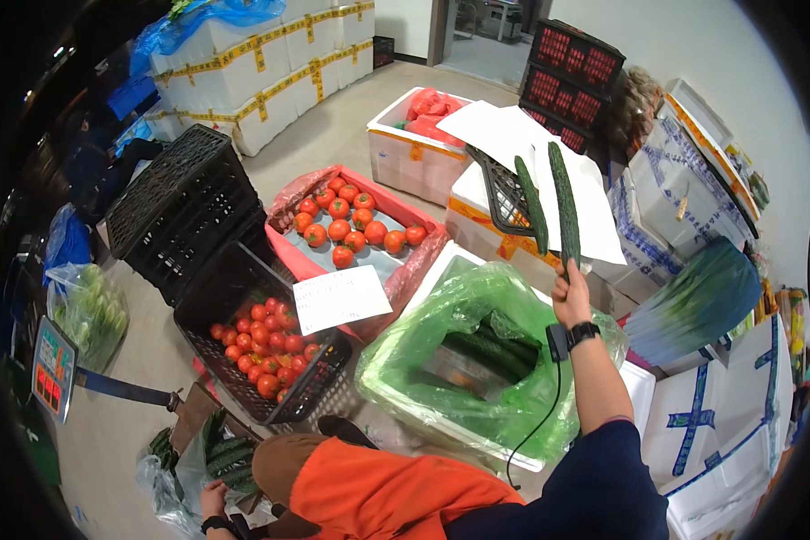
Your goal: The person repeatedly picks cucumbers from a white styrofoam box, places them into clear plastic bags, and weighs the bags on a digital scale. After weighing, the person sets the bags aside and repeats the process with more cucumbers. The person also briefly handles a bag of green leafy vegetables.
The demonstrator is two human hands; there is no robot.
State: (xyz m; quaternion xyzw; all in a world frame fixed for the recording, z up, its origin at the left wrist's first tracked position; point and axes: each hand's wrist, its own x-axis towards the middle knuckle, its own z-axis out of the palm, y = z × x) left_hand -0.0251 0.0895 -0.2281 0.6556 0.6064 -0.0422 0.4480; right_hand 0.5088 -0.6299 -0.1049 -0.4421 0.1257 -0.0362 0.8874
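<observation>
My right hand grips the lower end of a long dark-green cucumber, held up over white paper sheets. Left of it, a second cucumber lies across the edge of a black plastic crate and the paper. Below my right hand stands a white foam box lined with a green plastic bag; several cucumbers lie inside. My left hand is low at the left, beside a clear plastic bag and more cucumbers. Whether its fingers hold the bag cannot be made out.
Tomatoes fill a pink-lined box and a black crate; a handwritten sheet lies between them. A scale display stands at left on a pole. Stacked black crates and foam boxes flank the area.
</observation>
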